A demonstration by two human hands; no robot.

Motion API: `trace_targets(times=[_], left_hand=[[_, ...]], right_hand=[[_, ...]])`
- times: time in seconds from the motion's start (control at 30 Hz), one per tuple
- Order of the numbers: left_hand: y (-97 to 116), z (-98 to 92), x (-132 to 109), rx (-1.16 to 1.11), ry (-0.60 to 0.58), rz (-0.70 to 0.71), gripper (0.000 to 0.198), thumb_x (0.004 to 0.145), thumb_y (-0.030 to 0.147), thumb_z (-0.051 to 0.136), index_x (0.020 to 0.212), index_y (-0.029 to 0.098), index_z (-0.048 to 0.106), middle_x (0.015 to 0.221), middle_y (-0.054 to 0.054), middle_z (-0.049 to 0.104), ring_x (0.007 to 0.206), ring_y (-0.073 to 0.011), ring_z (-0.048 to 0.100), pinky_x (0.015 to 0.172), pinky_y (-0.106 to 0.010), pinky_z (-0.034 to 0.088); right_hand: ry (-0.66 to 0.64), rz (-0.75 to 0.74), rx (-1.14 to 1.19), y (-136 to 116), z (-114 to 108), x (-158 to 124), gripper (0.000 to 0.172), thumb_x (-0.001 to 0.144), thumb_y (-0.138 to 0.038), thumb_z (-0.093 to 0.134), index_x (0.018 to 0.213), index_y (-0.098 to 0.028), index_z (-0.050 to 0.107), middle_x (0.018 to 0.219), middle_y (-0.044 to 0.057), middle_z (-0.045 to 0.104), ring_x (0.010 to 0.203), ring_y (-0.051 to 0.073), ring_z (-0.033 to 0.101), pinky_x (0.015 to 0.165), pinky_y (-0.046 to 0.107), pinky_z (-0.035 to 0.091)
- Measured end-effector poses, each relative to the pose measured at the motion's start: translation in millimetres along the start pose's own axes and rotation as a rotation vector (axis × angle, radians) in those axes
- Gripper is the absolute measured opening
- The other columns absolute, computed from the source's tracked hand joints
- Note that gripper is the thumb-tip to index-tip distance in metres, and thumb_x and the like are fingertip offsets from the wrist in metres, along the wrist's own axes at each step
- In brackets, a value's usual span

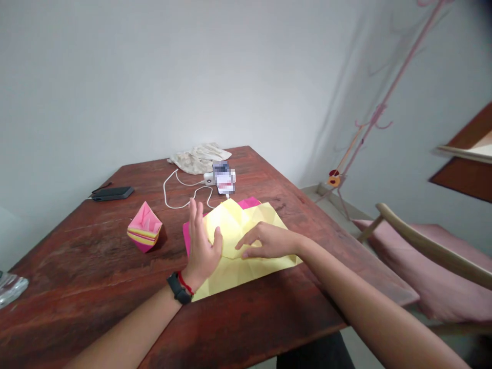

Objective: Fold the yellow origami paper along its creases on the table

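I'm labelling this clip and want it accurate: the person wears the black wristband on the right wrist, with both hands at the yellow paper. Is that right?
Not quite. The head view shows the black wristband on the wrist of the left hand, not the right hand. The rest stands: both hands are at the yellow paper.

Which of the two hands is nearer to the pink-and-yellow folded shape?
Left. The left hand is right of the folded shape, apart from it; the right hand is farther right, over the yellow paper.
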State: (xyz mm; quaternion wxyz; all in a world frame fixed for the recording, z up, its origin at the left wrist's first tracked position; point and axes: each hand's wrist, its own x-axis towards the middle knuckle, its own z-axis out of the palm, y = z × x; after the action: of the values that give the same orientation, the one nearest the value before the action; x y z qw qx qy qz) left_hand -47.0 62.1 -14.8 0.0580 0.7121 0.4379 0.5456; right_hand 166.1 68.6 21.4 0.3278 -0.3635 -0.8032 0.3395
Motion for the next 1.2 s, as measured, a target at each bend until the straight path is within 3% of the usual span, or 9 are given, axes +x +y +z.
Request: trace_targets(times=[0.1, 0.2, 0.3, 0.37, 0.5, 0.73, 0.9, 1.1, 1.2], left_hand=[[6.8, -2.8, -5.6, 0.077, -0.103, 0.158, 0.076, 0.093, 0.014, 0.053, 0.158, 0.027, 0.017, 0.167, -0.011, 0.012, 0.152, -0.0344, 0.009, 0.121, -0.060, 0.013], [7.6, -2.5, -11.4, -0.082, -0.302, 0.118, 0.076, 0.096, 0.015, 0.049, 0.159, 0.027, 0.010, 0.156, -0.013, 0.041, 0.142, -0.0296, 0.041, 0.116, -0.048, 0.036], [4.9, -0.5, -14.0, -0.206, -0.413, 0.021, 0.070, 0.097, 0.018, 0.048, 0.158, 0.028, 0.015, 0.144, -0.012, 0.056, 0.122, -0.0247, 0.062, 0.106, -0.041, 0.049], [3.2, 0.8, -13.7, -0.202, -0.415, 0.025, 0.062, 0.096, 0.018, 0.050, 0.154, 0.028, 0.028, 0.142, -0.010, 0.058, 0.120, -0.0241, 0.063, 0.104, -0.041, 0.050], [0.7, 3.0, -11.6, -0.156, -0.424, 0.093, 0.058, 0.091, 0.010, 0.053, 0.145, 0.029, 0.043, 0.136, -0.007, 0.059, 0.124, -0.0241, 0.058, 0.106, -0.042, 0.049], [-6.8, 6.0, -12.5, 0.043, -0.476, 0.090, 0.032, 0.086, 0.008, 0.057, 0.115, 0.021, 0.065, 0.116, -0.008, 0.066, 0.106, -0.0253, 0.063, 0.091, -0.040, 0.051], [-5.3, 3.8, -10.2, 0.142, -0.507, 0.151, 0.020, 0.092, 0.013, 0.053, 0.093, 0.020, 0.071, 0.098, -0.007, 0.071, 0.088, -0.0229, 0.064, 0.080, -0.036, 0.048], [21.6, 2.5, -31.7, 0.370, -0.530, 0.355, 0.025, 0.093, 0.012, 0.050, 0.107, 0.013, 0.070, 0.115, -0.018, 0.070, 0.119, -0.0341, 0.057, 0.097, -0.048, 0.042], [37.7, 3.2, -46.1, 0.425, -0.574, 0.417, 0.031, 0.100, 0.026, 0.048, 0.120, 0.010, 0.065, 0.130, -0.020, 0.064, 0.124, -0.0319, 0.056, 0.103, -0.047, 0.040]], right_hand=[[-0.229, -0.073, -0.071, 5.5, -7.4, 2.7, 0.020, 0.077, -0.041, 0.074, 0.075, -0.022, 0.076, 0.070, 0.000, 0.072, 0.060, 0.016, 0.060, 0.059, 0.026, 0.043], [-0.100, -0.028, -0.182, 14.9, -9.4, 7.5, 0.035, 0.080, -0.041, 0.071, 0.054, -0.019, 0.060, 0.051, -0.005, 0.052, 0.049, 0.011, 0.042, 0.050, 0.024, 0.029], [-0.044, 0.052, -0.219, 24.5, -5.8, 10.7, 0.031, 0.082, -0.037, 0.068, 0.059, -0.019, 0.057, 0.054, -0.007, 0.045, 0.052, 0.010, 0.039, 0.051, 0.023, 0.030], [-0.015, 0.082, -0.205, 28.3, -2.1, 11.3, 0.014, 0.079, -0.032, 0.069, 0.084, -0.020, 0.065, 0.060, -0.007, 0.046, 0.055, 0.011, 0.042, 0.054, 0.023, 0.033], [0.006, 0.129, -0.142, 30.1, 3.5, 10.5, 0.044, 0.078, -0.024, 0.067, 0.120, -0.022, 0.056, 0.063, -0.008, 0.048, 0.058, 0.012, 0.047, 0.055, 0.022, 0.038], [-0.055, 0.130, -0.296, 35.0, 4.8, 10.8, 0.012, 0.079, -0.025, 0.067, 0.090, -0.020, 0.070, 0.062, -0.005, 0.049, 0.056, 0.012, 0.046, 0.055, 0.023, 0.036], [-0.057, 0.137, -0.357, 40.0, 4.7, 10.8, 0.011, 0.079, -0.029, 0.070, 0.084, -0.020, 0.073, 0.064, -0.003, 0.055, 0.058, 0.012, 0.049, 0.056, 0.025, 0.036], [-0.045, 0.140, -0.377, 40.5, 5.5, 10.9, 0.013, 0.080, -0.028, 0.072, 0.088, -0.019, 0.075, 0.070, -0.001, 0.059, 0.061, 0.013, 0.052, 0.059, 0.025, 0.039], [-0.034, 0.139, -0.386, 40.3, 5.8, 11.2, 0.011, 0.080, -0.025, 0.072, 0.088, -0.019, 0.075, 0.074, 0.001, 0.062, 0.064, 0.013, 0.054, 0.061, 0.025, 0.042]])
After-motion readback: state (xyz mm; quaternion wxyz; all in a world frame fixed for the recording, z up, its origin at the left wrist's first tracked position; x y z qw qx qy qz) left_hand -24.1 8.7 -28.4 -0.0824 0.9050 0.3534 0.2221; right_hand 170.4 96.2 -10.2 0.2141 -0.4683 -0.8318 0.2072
